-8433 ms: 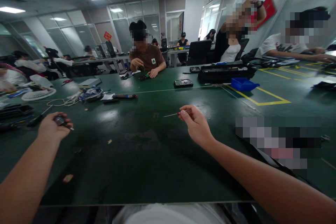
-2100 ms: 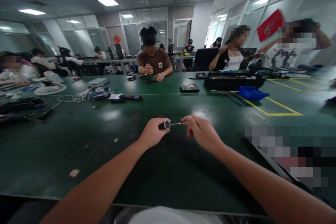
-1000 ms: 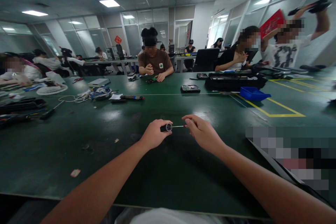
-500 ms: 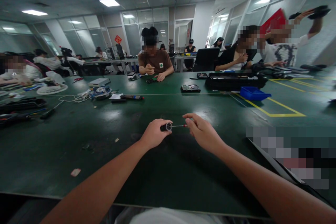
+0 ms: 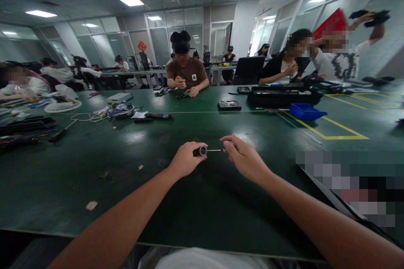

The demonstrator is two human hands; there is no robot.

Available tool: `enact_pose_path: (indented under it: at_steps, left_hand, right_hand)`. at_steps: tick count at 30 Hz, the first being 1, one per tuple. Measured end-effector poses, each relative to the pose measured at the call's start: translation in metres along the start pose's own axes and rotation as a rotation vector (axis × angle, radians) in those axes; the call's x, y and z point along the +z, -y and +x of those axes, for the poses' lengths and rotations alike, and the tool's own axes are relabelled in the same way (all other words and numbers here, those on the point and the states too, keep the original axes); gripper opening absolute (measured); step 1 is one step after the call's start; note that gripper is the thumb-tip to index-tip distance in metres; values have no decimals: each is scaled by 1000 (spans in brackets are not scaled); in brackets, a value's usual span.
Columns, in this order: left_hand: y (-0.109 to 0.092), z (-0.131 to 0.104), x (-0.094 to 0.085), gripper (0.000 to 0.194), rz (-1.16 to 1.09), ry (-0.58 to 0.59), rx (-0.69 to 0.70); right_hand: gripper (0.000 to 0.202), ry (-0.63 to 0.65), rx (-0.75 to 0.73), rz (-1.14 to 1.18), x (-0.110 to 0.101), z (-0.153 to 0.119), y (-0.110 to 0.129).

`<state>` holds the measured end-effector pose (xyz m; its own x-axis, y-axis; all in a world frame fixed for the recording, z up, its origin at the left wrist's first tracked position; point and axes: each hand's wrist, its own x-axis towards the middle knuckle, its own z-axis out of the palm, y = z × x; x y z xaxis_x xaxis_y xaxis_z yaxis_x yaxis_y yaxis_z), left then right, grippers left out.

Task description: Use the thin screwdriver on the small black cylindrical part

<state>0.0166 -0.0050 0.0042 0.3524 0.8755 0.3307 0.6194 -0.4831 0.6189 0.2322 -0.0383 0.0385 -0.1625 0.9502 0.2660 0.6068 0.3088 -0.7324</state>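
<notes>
My left hand [image 5: 185, 160] is closed round a small black cylindrical part [image 5: 200, 151], whose round, light-rimmed end faces me. My right hand [image 5: 243, 156] grips a screwdriver [image 5: 215, 150] by its red handle, most of which is hidden in the fingers. The thin metal shaft points left and its tip meets the right side of the black part. Whether the tip sits in a screw is too small to tell. Both hands are above the green table [image 5: 202, 206], near its middle.
A blue tray [image 5: 306, 111], a long black housing [image 5: 284, 97] and a hard drive [image 5: 229, 105] lie farther back. To the left are a cable bundle [image 5: 121, 111], a dark tool [image 5: 159, 116] and another screwdriver [image 5: 63, 131]. A person [image 5: 187, 73] sits opposite, with others around the room.
Both hands keep nearly the same place and hold, with the screwdriver still against the black part. At the far right, a person's raised hands with a dark object have shifted slightly.
</notes>
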Motion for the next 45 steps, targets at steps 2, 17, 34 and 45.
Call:
enact_pose_path:
  at_steps: [2, 17, 34, 45]
  left_hand:
    - [0, 0, 0, 35, -4, -5, 2]
    - [-4, -1, -1, 35, 18, 35, -2]
    - [-1, 0, 1, 36, 14, 2, -24]
    - [-9, 1, -7, 33, 83, -40, 94]
  right_hand:
    - [31, -21, -20, -6, 0, -1, 0]
    - [34, -26, -74, 14, 0, -1, 1]
    - [27, -89, -86, 89, 1, -4, 2]
    - [32, -141, 233, 741, 11, 15, -18]
